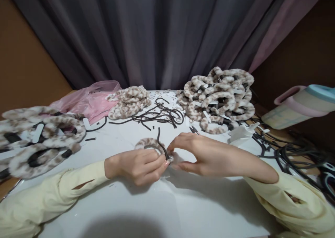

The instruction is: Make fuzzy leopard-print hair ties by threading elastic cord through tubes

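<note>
A fluffy white-and-brown ring [147,142] lies on the white table between my hands. My left hand [141,164] is closed around its near side, thumb and fingers pinched at the join. From that pinch a short dark cord [161,143] sticks up, its far end free. My right hand [201,156] reaches in from the right, fingers curved and thumb apart from them. Its fingertips are beside the cord and the ring's right end; whether they touch is hard to see. The join itself is partly hidden by my fingers.
Similar fluffy rings lie piled at left [47,136] and back right [220,100]. Loose dark cords [159,116], more fluffy pieces [131,100] and a pink plastic bag [89,98] are at the back. A tumbler [295,107] and coiled black cords [293,152] are at right.
</note>
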